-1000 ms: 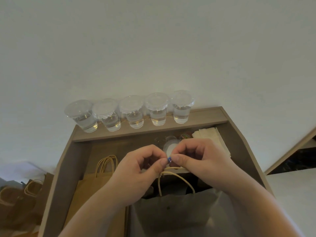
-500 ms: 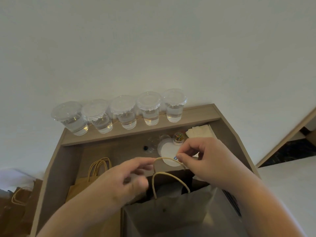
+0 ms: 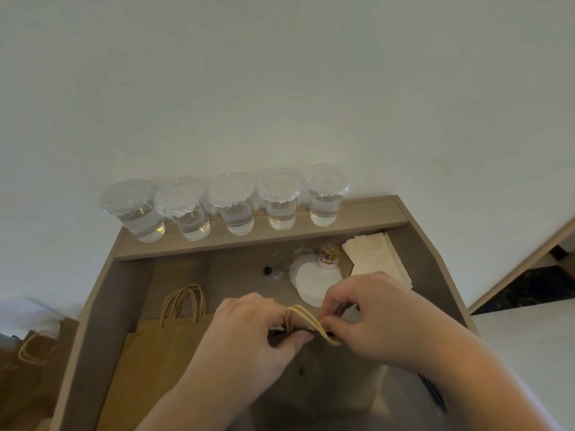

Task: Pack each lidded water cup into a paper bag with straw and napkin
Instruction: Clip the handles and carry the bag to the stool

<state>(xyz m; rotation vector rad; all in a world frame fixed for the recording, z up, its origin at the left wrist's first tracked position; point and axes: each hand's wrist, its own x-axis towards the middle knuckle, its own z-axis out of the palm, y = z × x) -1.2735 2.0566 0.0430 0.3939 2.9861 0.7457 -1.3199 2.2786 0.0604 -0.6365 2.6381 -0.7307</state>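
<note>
Pinching bag handles | tan counter | five lidded cups | white wall

Five cups line the shelf ahead

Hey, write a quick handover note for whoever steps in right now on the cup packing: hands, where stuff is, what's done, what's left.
Left hand: pinches both handles of the front paper bag together.
Right hand: pinches the same handles from the other side.
Five lidded water cups stand on the back ledge, unpacked; napkins lie below at right, flat bags at left. No straws visible.
Done: front bag's top pressed shut; contents hidden.
Left: pack the five cups, each with straw and napkin.
</note>
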